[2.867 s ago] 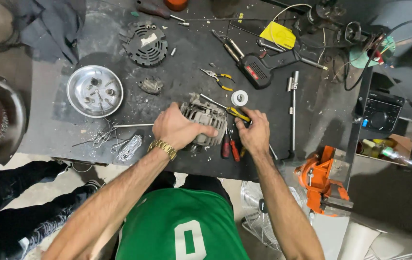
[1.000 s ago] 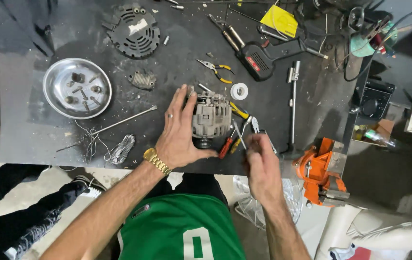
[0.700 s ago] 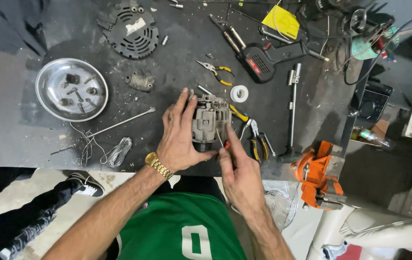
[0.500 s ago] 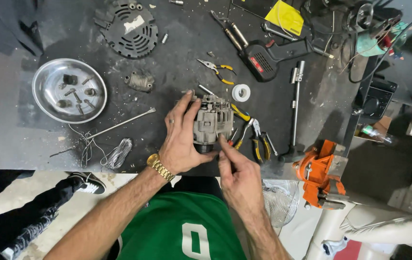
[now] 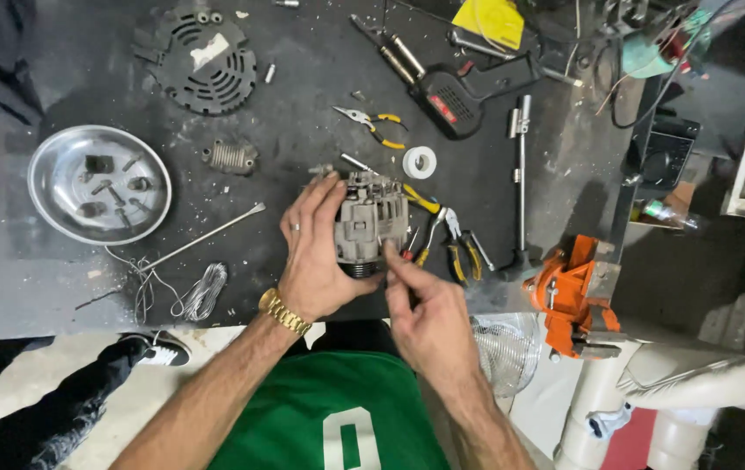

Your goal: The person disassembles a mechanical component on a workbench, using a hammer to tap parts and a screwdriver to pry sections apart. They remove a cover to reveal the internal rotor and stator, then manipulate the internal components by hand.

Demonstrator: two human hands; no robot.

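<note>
The left hand [image 5: 316,252] wraps its fingers around the left side of the grey alternator housing [image 5: 371,222], gripping it on the dark workbench [image 5: 320,104]. The right hand [image 5: 425,313] is pinched closed below and right of the housing, its fingertips touching the lower right edge.

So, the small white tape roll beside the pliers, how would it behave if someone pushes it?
The white tape roll lies flat on the dark bench, so it would probably slide, not roll. It looks small and hollow, so likely light. Tipped onto its edge, it could roll toward the yellow-handled pliers.
</note>
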